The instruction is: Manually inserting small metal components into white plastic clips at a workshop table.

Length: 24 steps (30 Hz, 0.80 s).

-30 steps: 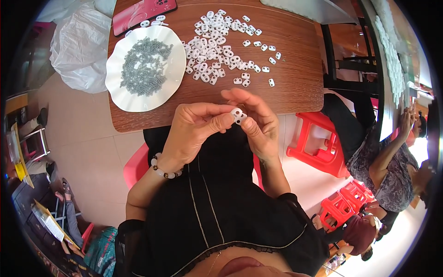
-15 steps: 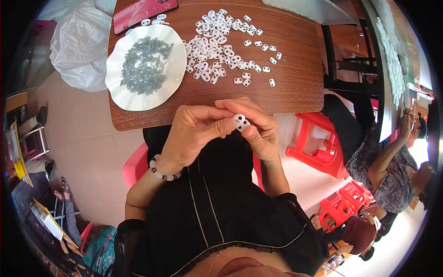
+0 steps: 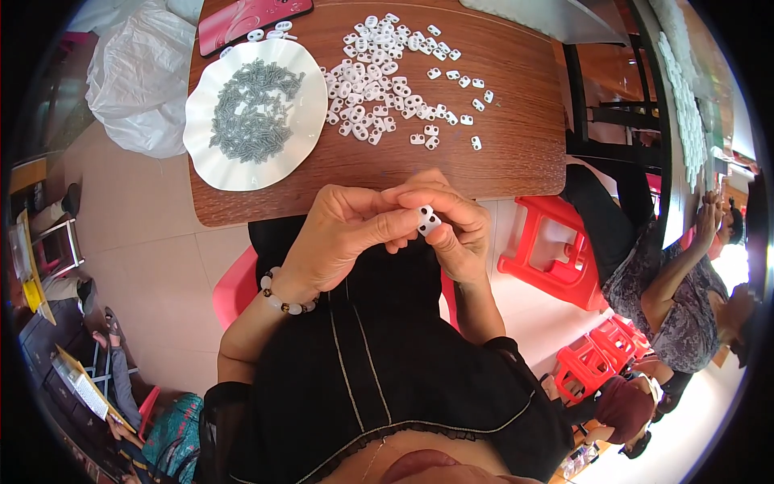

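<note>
Wood table [image 3: 516, 153] w/ screw plate [image 3: 205, 153], white clips [image 3: 379, 89], pink tray [image 3: 250, 18].

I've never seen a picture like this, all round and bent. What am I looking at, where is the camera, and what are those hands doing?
There is no machine here: a person works with two bare hands. The camera sits on the person's head and looks down through a very wide lens, which bends straight edges near the rim. The left hand and the right hand meet in front of the body and together pinch a small white plastic piece with two holes. Beyond them is a brown wooden table. On it lie a white wavy-edged plate heaped with small grey pieces, a scattered pile of small white plastic pieces, and a red flat phone-like thing. Other people sit on the right by red plastic stools.
</note>
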### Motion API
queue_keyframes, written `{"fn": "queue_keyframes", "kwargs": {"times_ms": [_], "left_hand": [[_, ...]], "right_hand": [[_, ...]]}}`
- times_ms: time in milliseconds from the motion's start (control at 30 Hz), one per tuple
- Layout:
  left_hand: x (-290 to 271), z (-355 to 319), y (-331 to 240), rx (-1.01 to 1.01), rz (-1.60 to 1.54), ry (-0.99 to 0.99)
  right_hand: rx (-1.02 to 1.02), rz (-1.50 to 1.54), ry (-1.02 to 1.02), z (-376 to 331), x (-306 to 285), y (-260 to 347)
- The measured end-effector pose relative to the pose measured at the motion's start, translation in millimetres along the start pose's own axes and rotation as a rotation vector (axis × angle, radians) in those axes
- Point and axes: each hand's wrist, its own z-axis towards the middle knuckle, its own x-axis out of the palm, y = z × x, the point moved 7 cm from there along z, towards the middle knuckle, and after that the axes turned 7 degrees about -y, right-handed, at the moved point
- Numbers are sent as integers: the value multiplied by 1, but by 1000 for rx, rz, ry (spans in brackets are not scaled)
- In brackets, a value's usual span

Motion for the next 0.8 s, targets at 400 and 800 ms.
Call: {"fn": "queue_keyframes", "kwargs": {"times_ms": [400, 800], "left_hand": [[1, -1, -1, -7, 86, 27], [3, -4, -2, -21, 66, 33]], "right_hand": [[-114, -118, 65, 4, 6, 8], [-94, -82, 36, -3, 6, 3]]}}
